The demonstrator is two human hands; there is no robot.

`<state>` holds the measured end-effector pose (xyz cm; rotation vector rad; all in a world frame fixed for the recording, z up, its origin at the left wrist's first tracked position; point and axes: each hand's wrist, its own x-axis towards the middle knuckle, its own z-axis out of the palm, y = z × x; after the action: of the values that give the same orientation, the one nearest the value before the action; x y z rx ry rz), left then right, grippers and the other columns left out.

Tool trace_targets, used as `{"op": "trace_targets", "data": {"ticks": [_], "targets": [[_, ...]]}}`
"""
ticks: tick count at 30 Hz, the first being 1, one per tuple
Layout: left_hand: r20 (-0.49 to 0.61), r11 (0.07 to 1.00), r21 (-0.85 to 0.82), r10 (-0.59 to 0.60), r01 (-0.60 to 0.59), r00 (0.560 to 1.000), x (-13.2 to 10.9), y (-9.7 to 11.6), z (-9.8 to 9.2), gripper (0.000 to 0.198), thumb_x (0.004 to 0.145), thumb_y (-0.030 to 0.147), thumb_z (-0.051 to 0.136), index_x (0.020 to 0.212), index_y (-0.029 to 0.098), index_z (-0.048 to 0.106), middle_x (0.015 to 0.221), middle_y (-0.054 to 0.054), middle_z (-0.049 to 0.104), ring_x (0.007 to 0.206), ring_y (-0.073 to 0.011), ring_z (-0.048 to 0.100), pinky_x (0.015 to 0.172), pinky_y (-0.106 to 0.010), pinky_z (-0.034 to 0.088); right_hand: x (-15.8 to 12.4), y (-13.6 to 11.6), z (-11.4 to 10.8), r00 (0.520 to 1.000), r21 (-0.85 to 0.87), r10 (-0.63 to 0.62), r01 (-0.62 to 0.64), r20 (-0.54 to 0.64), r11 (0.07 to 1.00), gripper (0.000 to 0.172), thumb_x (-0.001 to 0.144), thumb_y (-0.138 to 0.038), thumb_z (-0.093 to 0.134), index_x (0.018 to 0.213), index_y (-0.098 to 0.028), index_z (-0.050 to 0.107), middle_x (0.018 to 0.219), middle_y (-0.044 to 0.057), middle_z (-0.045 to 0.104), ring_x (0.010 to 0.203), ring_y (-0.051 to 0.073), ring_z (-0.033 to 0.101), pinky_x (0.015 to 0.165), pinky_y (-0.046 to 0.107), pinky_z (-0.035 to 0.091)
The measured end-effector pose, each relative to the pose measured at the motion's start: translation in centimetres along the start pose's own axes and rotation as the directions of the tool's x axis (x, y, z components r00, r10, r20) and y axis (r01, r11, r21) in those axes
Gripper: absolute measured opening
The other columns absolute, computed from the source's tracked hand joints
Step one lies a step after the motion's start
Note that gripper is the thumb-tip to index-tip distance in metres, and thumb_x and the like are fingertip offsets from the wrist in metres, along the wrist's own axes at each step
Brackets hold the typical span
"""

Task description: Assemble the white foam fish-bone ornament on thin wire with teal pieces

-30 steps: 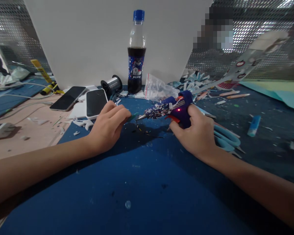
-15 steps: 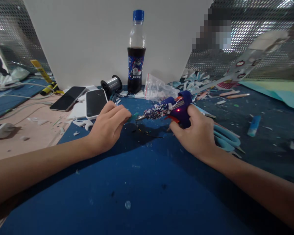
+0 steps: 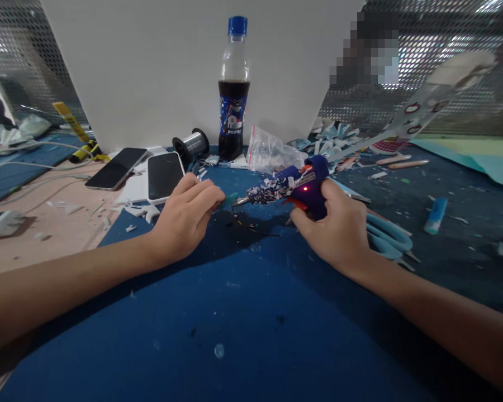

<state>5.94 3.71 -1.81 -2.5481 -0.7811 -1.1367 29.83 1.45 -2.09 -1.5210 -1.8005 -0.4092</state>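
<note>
My right hand [image 3: 337,226] is wrapped round the handle of a blue hot glue gun [image 3: 291,184] whose red light is on; its barrel is crusted with paper scraps and its metal tip points left. My left hand [image 3: 184,215] is closed in a pinch on a small teal piece [image 3: 228,199] held right at the gun's tip, just above the blue mat [image 3: 235,312].
A Pepsi bottle [image 3: 233,89] stands at the back before a white board [image 3: 151,61]. Two phones [image 3: 163,176] and a wire spool [image 3: 190,144] lie at the left. A clear bag [image 3: 270,149], light-blue scissors [image 3: 388,234], a glue stick [image 3: 435,215] and paper scraps lie at the right.
</note>
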Motion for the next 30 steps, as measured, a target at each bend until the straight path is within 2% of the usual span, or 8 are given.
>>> {"op": "trace_targets", "data": {"ticks": [9,30], "targets": [[0.01,1.0,-0.011,0.006,-0.006,1.0,-0.02,0.0,-0.04,0.02,0.084,0.001,0.042,0.079,0.02,0.042,0.066,-0.001,0.049,0.065,-0.0153,0.036,0.061,-0.029,0.037,0.04,-0.1,-0.05,1.0,0.005,-0.019,0.019,-0.018,1.0,0.021,0.062,-0.024,0.059,0.066,-0.023,0.038,0.046,-0.004,0.045,0.039,0.014,0.044,0.04,0.025,0.033],[0.027,1.0,-0.014,0.026,-0.025,0.999,-0.02,-0.07,0.02,0.019,0.085,0.001,0.041,0.079,0.02,0.043,0.067,-0.002,0.05,0.067,-0.0154,0.037,0.062,-0.028,0.038,0.04,-0.16,0.03,1.0,0.029,-0.016,0.016,-0.026,0.999,0.023,0.065,-0.029,0.06,0.068,-0.022,0.039,0.048,-0.003,0.046,0.041,0.014,0.045,0.042,0.025,0.032]]}}
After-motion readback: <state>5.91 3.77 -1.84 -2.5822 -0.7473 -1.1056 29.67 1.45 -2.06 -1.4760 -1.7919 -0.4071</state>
